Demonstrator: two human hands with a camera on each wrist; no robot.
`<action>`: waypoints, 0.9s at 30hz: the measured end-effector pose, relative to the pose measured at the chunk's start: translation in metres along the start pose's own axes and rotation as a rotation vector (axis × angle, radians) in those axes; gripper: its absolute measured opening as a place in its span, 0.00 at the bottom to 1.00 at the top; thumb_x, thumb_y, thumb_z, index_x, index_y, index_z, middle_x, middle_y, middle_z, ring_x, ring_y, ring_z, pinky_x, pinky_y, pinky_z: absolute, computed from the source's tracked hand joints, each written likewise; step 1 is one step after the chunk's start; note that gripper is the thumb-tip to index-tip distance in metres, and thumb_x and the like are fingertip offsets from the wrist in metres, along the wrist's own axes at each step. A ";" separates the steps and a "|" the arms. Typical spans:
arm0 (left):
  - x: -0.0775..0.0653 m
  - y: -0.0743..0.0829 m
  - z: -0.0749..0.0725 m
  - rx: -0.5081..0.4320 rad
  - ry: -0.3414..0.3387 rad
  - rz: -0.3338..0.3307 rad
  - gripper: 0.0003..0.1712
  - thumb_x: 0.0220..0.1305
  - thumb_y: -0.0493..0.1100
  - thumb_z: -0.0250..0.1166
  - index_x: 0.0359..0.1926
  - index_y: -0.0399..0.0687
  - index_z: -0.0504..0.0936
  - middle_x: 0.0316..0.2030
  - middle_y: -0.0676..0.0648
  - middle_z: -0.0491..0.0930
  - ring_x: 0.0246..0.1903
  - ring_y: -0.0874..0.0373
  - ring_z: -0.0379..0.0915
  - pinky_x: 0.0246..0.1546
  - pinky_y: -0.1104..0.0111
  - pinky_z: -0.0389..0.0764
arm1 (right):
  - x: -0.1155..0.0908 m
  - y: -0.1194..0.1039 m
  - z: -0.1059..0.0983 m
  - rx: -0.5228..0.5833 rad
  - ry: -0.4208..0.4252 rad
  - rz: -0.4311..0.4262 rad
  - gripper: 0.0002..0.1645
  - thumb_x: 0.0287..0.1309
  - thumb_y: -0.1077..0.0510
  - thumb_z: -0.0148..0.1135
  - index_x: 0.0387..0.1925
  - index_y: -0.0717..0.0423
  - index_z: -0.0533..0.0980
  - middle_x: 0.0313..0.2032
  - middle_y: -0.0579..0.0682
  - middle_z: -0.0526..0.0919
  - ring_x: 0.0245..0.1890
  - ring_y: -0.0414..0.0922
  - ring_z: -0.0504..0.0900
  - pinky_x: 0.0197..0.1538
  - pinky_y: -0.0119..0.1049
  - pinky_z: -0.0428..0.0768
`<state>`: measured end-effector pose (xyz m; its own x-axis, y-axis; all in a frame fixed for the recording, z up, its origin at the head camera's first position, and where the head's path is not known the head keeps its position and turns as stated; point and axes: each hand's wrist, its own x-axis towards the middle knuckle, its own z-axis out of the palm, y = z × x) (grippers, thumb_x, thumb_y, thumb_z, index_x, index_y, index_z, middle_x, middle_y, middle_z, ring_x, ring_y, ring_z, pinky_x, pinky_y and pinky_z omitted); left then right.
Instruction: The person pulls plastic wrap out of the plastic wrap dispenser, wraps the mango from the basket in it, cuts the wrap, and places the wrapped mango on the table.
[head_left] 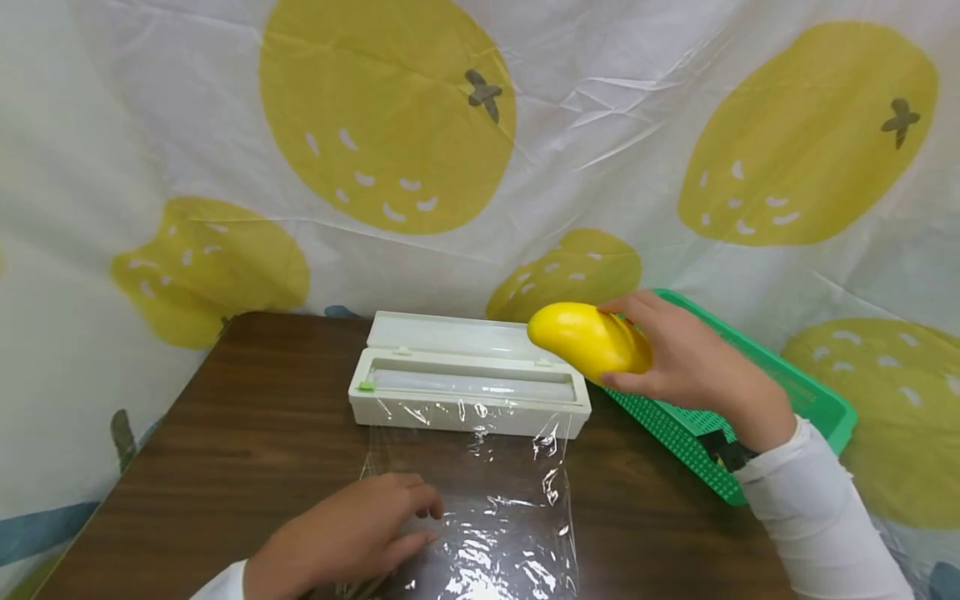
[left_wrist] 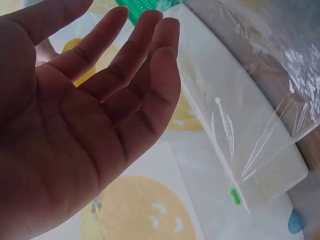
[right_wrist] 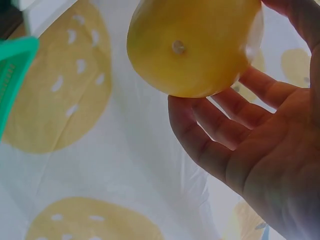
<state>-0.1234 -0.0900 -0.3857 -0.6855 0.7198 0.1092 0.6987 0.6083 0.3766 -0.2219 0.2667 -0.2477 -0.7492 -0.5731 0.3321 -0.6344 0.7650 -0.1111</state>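
1. Seemingly done: clear film (head_left: 517, 508) runs from the open dispenser (head_left: 363, 408) over the worktop (head_left: 262, 442).
2. The right grip (head_left: 690, 358) holds the yellow mango (head_left: 581, 333) up near the green basket (head_left: 667, 437); the left grip (head_left: 360, 529), loosely bent, holds nothing.
3. Apparently left: the mango isn't on the film, which looks uncut.

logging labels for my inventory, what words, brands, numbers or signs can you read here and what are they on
No text can be read.
Green basket: faint marks on its side, possibly lettering, too small and blurred to read.
White box and yellow fruit: no lettering visible.
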 end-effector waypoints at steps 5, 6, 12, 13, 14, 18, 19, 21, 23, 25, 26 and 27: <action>-0.002 -0.003 -0.006 -0.021 0.067 0.010 0.10 0.66 0.46 0.63 0.45 0.48 0.84 0.42 0.52 0.84 0.40 0.60 0.78 0.41 0.60 0.84 | 0.001 -0.013 0.003 0.002 0.001 -0.064 0.41 0.41 0.46 0.77 0.57 0.58 0.74 0.49 0.51 0.78 0.41 0.45 0.74 0.39 0.43 0.78; -0.003 -0.003 -0.008 -0.018 0.086 0.015 0.10 0.66 0.46 0.64 0.45 0.49 0.84 0.41 0.52 0.83 0.40 0.61 0.78 0.41 0.60 0.84 | 0.001 -0.016 0.004 0.007 -0.003 -0.074 0.41 0.41 0.46 0.77 0.57 0.58 0.74 0.49 0.51 0.78 0.41 0.44 0.74 0.39 0.42 0.78; 0.001 -0.002 -0.019 -0.015 0.214 0.015 0.09 0.64 0.44 0.65 0.45 0.50 0.83 0.41 0.53 0.82 0.38 0.63 0.77 0.40 0.60 0.84 | -0.001 -0.031 0.007 0.019 -0.009 -0.140 0.41 0.41 0.44 0.76 0.56 0.56 0.74 0.50 0.49 0.78 0.40 0.42 0.74 0.39 0.41 0.80; 0.003 -0.002 -0.021 -0.006 0.242 0.018 0.10 0.64 0.45 0.66 0.46 0.49 0.82 0.42 0.53 0.82 0.39 0.63 0.77 0.40 0.60 0.84 | -0.001 -0.033 0.007 0.021 -0.010 -0.150 0.40 0.41 0.44 0.76 0.56 0.56 0.74 0.50 0.48 0.78 0.41 0.42 0.75 0.40 0.41 0.80; 0.005 -0.002 -0.022 0.002 0.272 0.022 0.12 0.63 0.45 0.66 0.47 0.49 0.82 0.42 0.52 0.82 0.39 0.63 0.77 0.40 0.60 0.84 | -0.001 -0.035 0.007 0.024 -0.013 -0.158 0.40 0.41 0.44 0.76 0.56 0.56 0.74 0.50 0.48 0.78 0.41 0.41 0.75 0.40 0.41 0.81; 0.014 -0.001 -0.026 0.017 0.361 0.034 0.21 0.61 0.47 0.68 0.54 0.48 0.78 0.46 0.52 0.79 0.37 0.63 0.75 0.37 0.62 0.84 | -0.002 -0.043 0.009 0.040 -0.029 -0.183 0.41 0.42 0.44 0.76 0.57 0.55 0.73 0.53 0.48 0.77 0.44 0.42 0.75 0.43 0.42 0.82; 0.016 0.000 -0.027 0.006 0.372 0.028 0.24 0.61 0.48 0.68 0.57 0.49 0.76 0.48 0.52 0.78 0.38 0.64 0.74 0.37 0.62 0.84 | -0.002 -0.045 0.009 0.041 -0.034 -0.186 0.41 0.42 0.44 0.76 0.58 0.55 0.73 0.53 0.48 0.77 0.45 0.42 0.75 0.44 0.43 0.82; 0.020 0.001 -0.029 -0.023 0.387 0.029 0.31 0.59 0.50 0.69 0.62 0.50 0.71 0.51 0.52 0.76 0.37 0.65 0.73 0.36 0.63 0.84 | -0.002 -0.048 0.011 0.042 -0.044 -0.189 0.41 0.43 0.43 0.75 0.58 0.54 0.73 0.54 0.48 0.77 0.46 0.42 0.75 0.45 0.44 0.82; 0.023 0.001 -0.029 -0.052 0.404 0.033 0.38 0.58 0.51 0.70 0.67 0.51 0.66 0.55 0.52 0.72 0.38 0.65 0.72 0.36 0.64 0.83 | -0.003 -0.051 0.014 0.043 -0.056 -0.196 0.42 0.43 0.43 0.75 0.59 0.54 0.72 0.55 0.48 0.76 0.47 0.42 0.75 0.47 0.44 0.81; 0.025 0.002 -0.029 -0.076 0.430 0.041 0.43 0.56 0.52 0.71 0.69 0.50 0.62 0.58 0.51 0.70 0.39 0.65 0.72 0.37 0.65 0.83 | -0.004 -0.054 0.018 0.047 -0.066 -0.204 0.42 0.42 0.43 0.75 0.59 0.54 0.72 0.55 0.48 0.76 0.47 0.42 0.75 0.48 0.44 0.81; 0.027 0.002 -0.029 -0.086 0.447 0.048 0.45 0.55 0.52 0.72 0.70 0.49 0.61 0.59 0.50 0.69 0.39 0.64 0.72 0.37 0.64 0.83 | -0.004 -0.055 0.020 0.052 -0.072 -0.207 0.42 0.42 0.43 0.75 0.59 0.54 0.72 0.55 0.48 0.76 0.47 0.41 0.74 0.48 0.44 0.81; 0.028 0.001 -0.029 -0.094 0.462 0.049 0.46 0.55 0.52 0.72 0.70 0.49 0.60 0.60 0.49 0.68 0.39 0.64 0.72 0.38 0.64 0.83 | -0.004 -0.056 0.022 0.056 -0.077 -0.211 0.42 0.41 0.44 0.75 0.59 0.54 0.72 0.55 0.48 0.76 0.47 0.41 0.74 0.48 0.43 0.81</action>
<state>-0.1473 -0.0788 -0.3558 -0.6865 0.5096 0.5187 0.7254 0.5291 0.4403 -0.1871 0.2196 -0.2630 -0.6101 -0.7409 0.2808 -0.7863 0.6098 -0.0991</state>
